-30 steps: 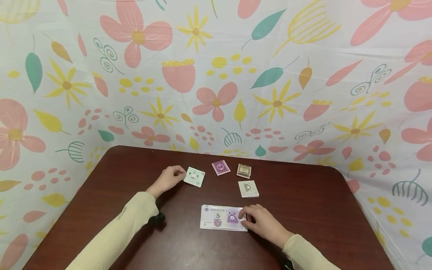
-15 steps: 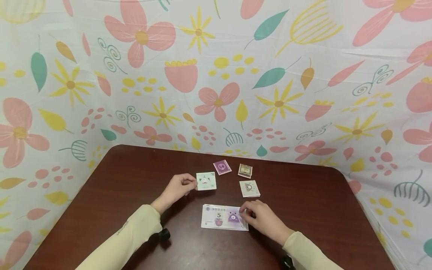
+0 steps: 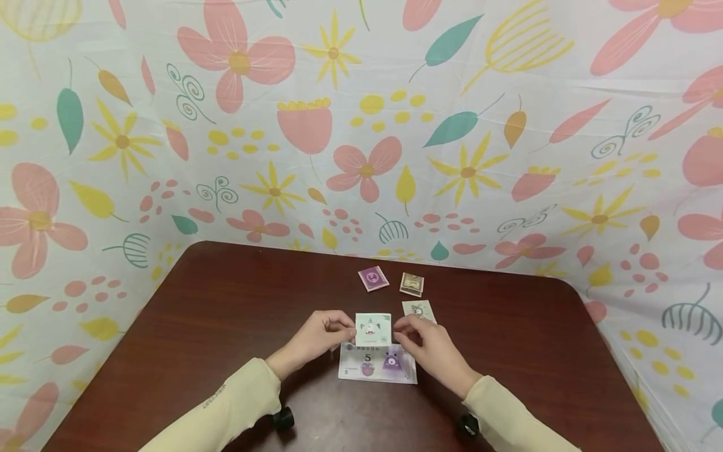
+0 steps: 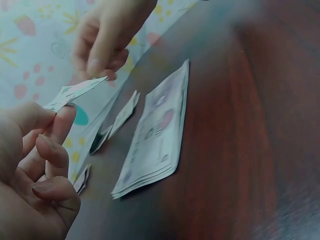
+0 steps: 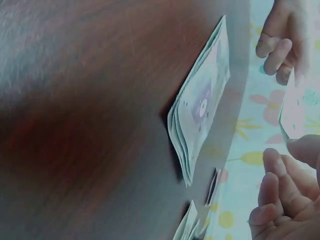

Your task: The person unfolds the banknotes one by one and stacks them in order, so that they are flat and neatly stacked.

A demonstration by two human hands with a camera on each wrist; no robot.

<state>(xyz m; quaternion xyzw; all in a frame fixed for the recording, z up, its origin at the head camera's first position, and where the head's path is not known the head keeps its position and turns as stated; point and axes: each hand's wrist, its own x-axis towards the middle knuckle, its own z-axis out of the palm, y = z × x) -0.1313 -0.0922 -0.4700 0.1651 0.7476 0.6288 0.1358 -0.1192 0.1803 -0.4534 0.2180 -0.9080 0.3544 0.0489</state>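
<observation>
My left hand (image 3: pixel 314 339) pinches the left edge of a folded pale-green play banknote (image 3: pixel 373 329), raised over the table. In the left wrist view this banknote (image 4: pixel 75 93) is nearly edge-on between thumb and forefinger. My right hand (image 3: pixel 437 353) is at the banknote's right edge, thumb and forefinger spread apart; in the right wrist view the thumb (image 5: pixel 303 149) lies right by its corner. Below both hands lies a flat stack of purple play banknotes marked 5 (image 3: pixel 356 370), its upper edge partly covered by the green one.
Further back on the dark wooden table (image 3: pixel 237 301) lie a folded purple banknote (image 3: pixel 373 278), a folded brown one (image 3: pixel 412 284) and a folded grey-white one (image 3: pixel 417 309), partly behind my right hand. A flower-printed cloth (image 3: pixel 361 125) hangs behind the table.
My left hand has carried the folded green banknote right and nearer, from the table's left part to above the purple stack. My right hand has left the stack and risen to the green banknote's edge.
</observation>
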